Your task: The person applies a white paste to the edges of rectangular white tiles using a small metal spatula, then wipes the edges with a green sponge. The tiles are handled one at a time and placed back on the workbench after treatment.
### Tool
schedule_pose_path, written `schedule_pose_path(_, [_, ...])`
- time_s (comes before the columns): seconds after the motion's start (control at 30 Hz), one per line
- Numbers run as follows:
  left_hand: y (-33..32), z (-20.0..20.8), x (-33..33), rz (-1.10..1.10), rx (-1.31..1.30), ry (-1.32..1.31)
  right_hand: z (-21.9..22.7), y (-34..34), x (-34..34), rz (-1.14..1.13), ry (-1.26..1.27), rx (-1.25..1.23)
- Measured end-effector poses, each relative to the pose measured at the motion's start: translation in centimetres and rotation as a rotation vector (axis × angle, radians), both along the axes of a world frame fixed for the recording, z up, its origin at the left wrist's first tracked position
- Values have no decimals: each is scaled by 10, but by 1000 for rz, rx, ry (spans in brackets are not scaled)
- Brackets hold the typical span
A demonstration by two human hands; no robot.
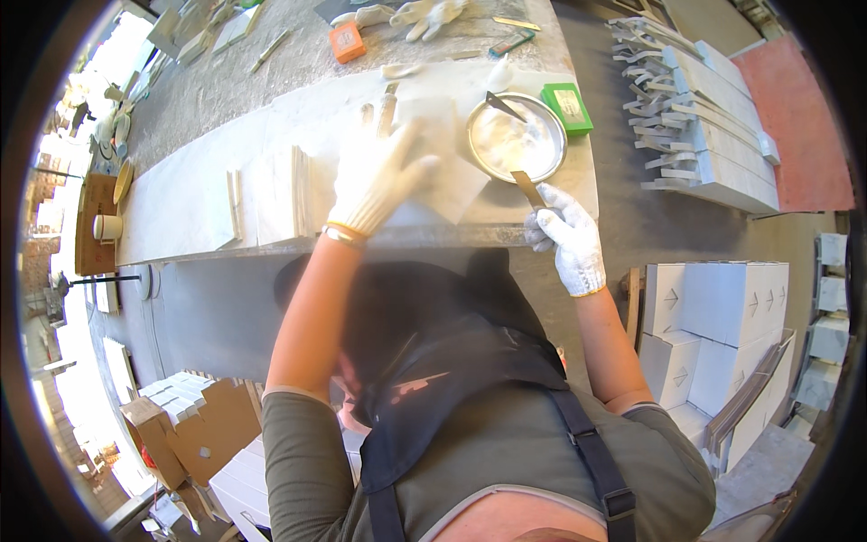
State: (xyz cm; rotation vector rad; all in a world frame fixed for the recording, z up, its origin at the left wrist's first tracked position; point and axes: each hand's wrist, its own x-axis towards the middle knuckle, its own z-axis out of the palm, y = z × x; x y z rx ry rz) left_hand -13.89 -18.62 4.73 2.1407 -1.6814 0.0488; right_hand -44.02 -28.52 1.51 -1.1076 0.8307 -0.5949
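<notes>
My right hand point(573, 237), in a white knit glove, grips a flat metal putty knife point(527, 190), its blade reaching the near rim of a round bowl point(475, 159). White paste point(524, 144) fills much of the bowl, and a dark-bladed scraper point(506, 107) rests across its far left rim. My left hand point(377, 176), gloved too and blurred by motion, is spread over the pale worktop with the thumb apart. Brownish narrow shapes point(388, 107) show at its fingertips; I cannot tell what they are. Thin white slabs point(298, 191) stand on edge left of that hand.
Beside the bowl is a green box point(566, 108). Farther back lie an orange box point(347, 42) and white gloves point(430, 16). Strapped white blocks point(713, 117) are stacked at the right, above white cartons point(713, 316). An open brown carton point(212, 434) stands at the lower left.
</notes>
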Motion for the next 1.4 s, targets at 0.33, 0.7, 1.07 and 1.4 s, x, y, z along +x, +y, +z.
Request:
schedule_pose_path(0.33, [4, 12, -28, -304, 98, -243, -7, -4, 5, -46, 15, 120])
schedule_pose_path(0.7, [-1, 52, -14, -248, -426, 430, 5, -10, -4, -90, -232, 271])
schedule_pose_path(1.07, [1, 37, 24, -237, -284, 1331, 100, -61, 61, 204, -134, -316])
schedule_pose_path(1.4, [6, 48, 26, -111, -222, 1348, 169, -76, 176, 741, -5, -588])
